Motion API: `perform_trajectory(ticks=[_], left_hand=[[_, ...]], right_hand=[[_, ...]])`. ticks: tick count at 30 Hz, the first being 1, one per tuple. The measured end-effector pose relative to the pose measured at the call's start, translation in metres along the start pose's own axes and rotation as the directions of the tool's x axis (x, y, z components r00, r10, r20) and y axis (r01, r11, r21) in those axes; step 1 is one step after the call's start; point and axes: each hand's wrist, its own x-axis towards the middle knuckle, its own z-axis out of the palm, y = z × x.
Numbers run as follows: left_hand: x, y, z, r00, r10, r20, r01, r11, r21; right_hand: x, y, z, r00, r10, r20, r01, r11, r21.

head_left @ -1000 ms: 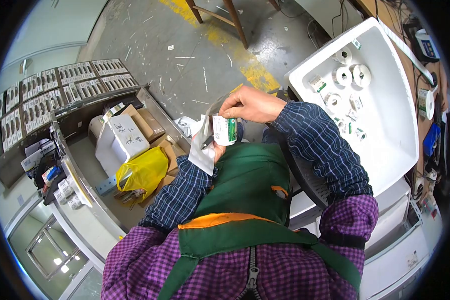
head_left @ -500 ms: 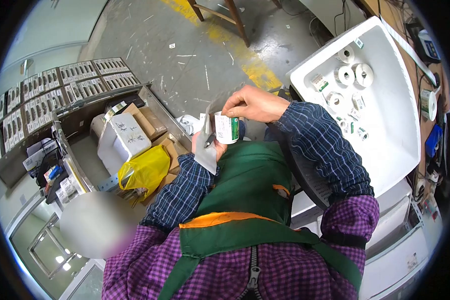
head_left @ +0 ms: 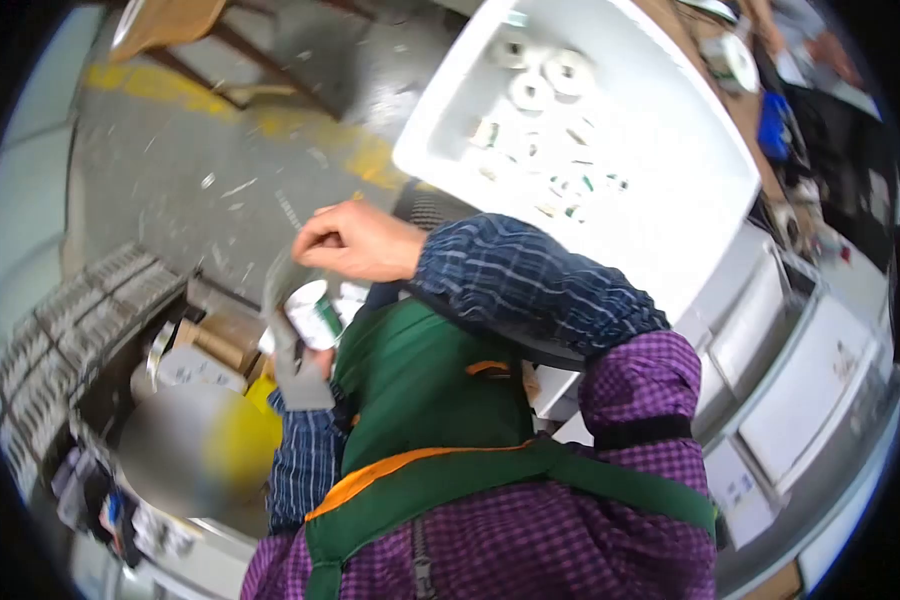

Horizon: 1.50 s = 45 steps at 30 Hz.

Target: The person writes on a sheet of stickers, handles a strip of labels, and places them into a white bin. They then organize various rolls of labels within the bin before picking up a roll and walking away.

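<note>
My left hand (head_left: 323, 362) is mostly hidden behind a white and green label roll (head_left: 315, 313) and a long grey strip (head_left: 292, 345). Its few visible fingers are closed around the roll. The strip curves upward past the roll, its lower end hanging over my left sleeve. Above the roll, my right hand (head_left: 362, 240) has its fingers pinched together at the strip's upper end. Motion blur softens the fingertips and the strip there.
A large white bin (head_left: 650, 130) at upper right holds several label rolls (head_left: 567, 73). At lower left stands an open box with cardboard and a yellow bag (head_left: 260, 400) inside. A wooden stool (head_left: 180, 25) is at upper left. Another person's hand (head_left: 767, 30) shows at top right.
The view has swung, shifting the bin and my hands leftward in it. My right hand has risen away from the roll, and the grey strip now stretches up towards it.
</note>
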Motion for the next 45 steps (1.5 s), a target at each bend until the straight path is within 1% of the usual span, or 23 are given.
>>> perform_trajectory(ticks=[1, 3, 5, 6, 7, 8, 9, 11, 13, 16, 21, 24, 25, 27, 29, 30, 32, 33, 35, 38, 40, 43, 45], left_hand=[[-0.008, -0.018, 0.003, 0.988, -0.154, 0.0, 0.153, 0.982, -0.114], [-0.029, -0.062, -0.002, 0.982, -0.186, 0.041, 0.182, 0.98, 0.08], [-0.04, -0.084, -0.005, 0.976, -0.199, 0.091, 0.183, 0.97, 0.158], [-0.036, -0.069, -0.006, 0.981, -0.163, 0.107, 0.118, 0.935, 0.334], [-0.04, -0.077, -0.004, 0.989, -0.115, 0.092, 0.081, 0.947, 0.312], [-0.047, -0.088, 0.003, 0.894, -0.449, 0.01, 0.427, 0.843, -0.328], [-0.054, -0.096, 0.009, 0.686, -0.709, 0.161, 0.498, 0.297, -0.815], [-0.062, -0.112, 0.007, 0.695, -0.687, 0.211, 0.484, 0.231, -0.844], [-0.061, -0.113, 0.01, 0.698, -0.662, 0.272, 0.476, 0.146, -0.867], [-0.057, -0.104, 0.016, 0.646, -0.705, 0.293, 0.522, 0.128, -0.843], [-0.042, -0.084, 0.03, 0.514, -0.804, 0.299, 0.596, 0.084, -0.798], [-0.023, -0.06, 0.044, 0.357, -0.894, 0.272, 0.646, 0.026, -0.763], [-0.025, -0.066, 0.045, 0.386, -0.88, 0.277, 0.645, 0.043, -0.763], [-0.033, -0.082, 0.047, 0.534, -0.787, 0.31, 0.616, 0.111, -0.78], [-0.038, -0.089, 0.049, 0.606, -0.724, 0.33, 0.596, 0.139, -0.791], [-0.04, -0.09, 0.05, 0.627, -0.701, 0.338, 0.591, 0.147, -0.793], [-0.042, -0.092, 0.051, 0.667, -0.656, 0.353, 0.579, 0.158, -0.8], [-0.043, -0.092, 0.053, 0.681, -0.64, 0.357, 0.576, 0.165, -0.801], [-0.048, -0.097, 0.053, 0.7, -0.621, 0.353, 0.566, 0.179, -0.805], [-0.057, -0.112, 0.048, 0.609, -0.758, 0.236, 0.675, 0.337, -0.656], [-0.066, -0.125, 0.044, 0.668, -0.611, 0.425, 0.577, 0.065, -0.814], [-0.062, -0.11, 0.043, 0.653, -0.564, 0.505, 0.666, 0.111, -0.738], [-0.063, -0.1, 0.046, 0.622, -0.62, 0.478, 0.653, 0.075, -0.753]], right_hand=[[-0.006, -0.002, -0.002, 0.993, 0.015, -0.116, -0.007, 0.998, 0.069], [-0.02, 0.003, -0.015, 0.974, 0.034, -0.225, -0.009, 0.994, 0.111], [-0.039, 0.002, -0.031, 0.934, 0.125, -0.335, -0.037, 0.966, 0.258], [-0.048, 0.009, -0.039, 0.931, 0.152, -0.331, -0.067, 0.965, 0.254], [-0.06, 0.018, -0.047, 0.917, 0.155, -0.368, -0.058, 0.964, 0.26], [-0.072, 0.026, -0.056, 0.905, 0.135, -0.403, -0.045, 0.974, 0.224], [-0.086, 0.032, -0.066, 0.893, 0.115, -0.434, -0.035, 0.982, 0.188], [-0.115, 0.038, -0.092, 0.836, 0.397, -0.378, -0.296, 0.908, 0.297], [-0.133, 0.041, -0.112, 0.778, 0.486, -0.397, -0.315, 0.849, 0.424], [-0.147, 0.051, -0.129, 0.672, 0.474, -0.569, -0.351, 0.88, 0.32], [-0.176, 0.091, -0.143, 0.647, 0.597, -0.475, -0.496, 0.802, 0.332], [-0.203, 0.126, -0.161, 0.621, 0.598, -0.507, -0.65, 0.754, 0.092], [-0.219, 0.144, -0.172, 0.617, 0.599, -0.511, -0.651, 0.753, 0.096], [-0.255, 0.19, -0.196, 0.518, 0.614, -0.595, -0.801, 0.592, -0.086], [-0.271, 0.197, -0.217, 0.327, 0.718, -0.614, -0.922, 0.386, -0.039], [-0.282, 0.209, -0.225, 0.326, 0.719, -0.614, -0.922, 0.387, -0.036], [-0.293, 0.22, -0.232, 0.153, 0.479, -0.864, -0.968, 0.247, -0.035], [-0.293, 0.218, -0.236, 0.154, 0.482, -0.863, -0.968, 0.249, -0.033], [-0.294, 0.21, -0.247, 0.043, 0.414, -0.909, -0.983, 0.18, 0.036], [-0.299, 0.237, -0.271, 0.012, 0.321, -0.947, -0.964, 0.254, 0.075], [-0.298, 0.244, -0.287, -0.003, 0.346, -0.938, -0.966, 0.241, 0.092], [-0.294, 0.258, -0.296, -0.003, 0.379, -0.925, -0.972, 0.214, 0.091], [-0.293, 0.268, -0.3, 0.061, 0.367, -0.928, -0.941, 0.332, 0.07]])
